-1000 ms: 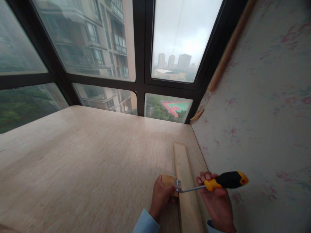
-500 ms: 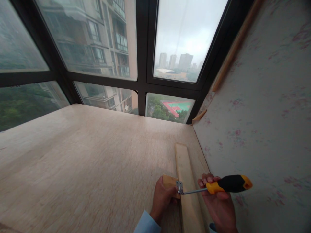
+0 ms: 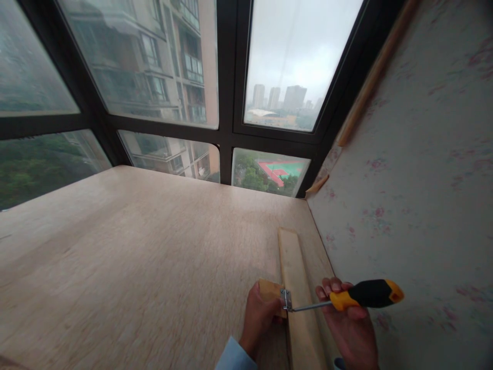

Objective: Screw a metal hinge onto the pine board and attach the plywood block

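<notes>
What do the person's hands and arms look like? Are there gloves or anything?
No gloves! The left hand and right hand are both bare. The left one comes out of a plain, light blue sleeve. On the right, only a small bit of bluish cuff peeks in at the bottom edge.

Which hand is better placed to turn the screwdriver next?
Probably the right: the right hand holds the screwdriver by its handle, with the tip at the metal fitting. The left hand is occupied, gripping the wooden block.
</notes>
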`<state>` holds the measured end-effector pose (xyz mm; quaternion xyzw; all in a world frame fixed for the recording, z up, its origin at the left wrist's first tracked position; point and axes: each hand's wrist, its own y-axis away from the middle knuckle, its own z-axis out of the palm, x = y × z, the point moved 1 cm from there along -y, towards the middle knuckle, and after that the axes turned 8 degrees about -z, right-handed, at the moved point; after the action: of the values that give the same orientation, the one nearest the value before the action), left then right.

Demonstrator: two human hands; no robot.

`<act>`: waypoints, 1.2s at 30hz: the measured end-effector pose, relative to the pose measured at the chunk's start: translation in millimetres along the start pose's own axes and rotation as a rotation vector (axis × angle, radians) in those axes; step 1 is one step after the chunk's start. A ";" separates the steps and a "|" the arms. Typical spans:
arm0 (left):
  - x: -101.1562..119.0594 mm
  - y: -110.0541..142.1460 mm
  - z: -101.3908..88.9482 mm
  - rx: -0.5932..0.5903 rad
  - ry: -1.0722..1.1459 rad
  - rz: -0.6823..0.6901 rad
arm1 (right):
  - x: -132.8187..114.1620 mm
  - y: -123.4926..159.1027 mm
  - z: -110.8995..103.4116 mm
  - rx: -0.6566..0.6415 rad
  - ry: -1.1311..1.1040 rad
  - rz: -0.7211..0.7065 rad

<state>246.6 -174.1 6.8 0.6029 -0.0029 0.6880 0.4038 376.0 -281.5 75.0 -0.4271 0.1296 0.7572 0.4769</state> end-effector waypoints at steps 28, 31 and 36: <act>6.0 4.7 0.9 0.012 -0.024 -0.017 | -2.5 0.9 -2.6 -0.020 0.012 -0.048; 8.3 6.4 1.2 0.027 -0.030 -0.024 | -4.8 0.7 -2.5 0.005 0.024 -0.073; 10.9 6.9 1.1 0.020 -0.036 -0.040 | -7.7 1.2 -1.2 0.018 0.044 -0.101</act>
<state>244.2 -173.3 19.5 0.6191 0.0087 0.6690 0.4111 377.0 -287.5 79.9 -0.4453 0.1251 0.7215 0.5153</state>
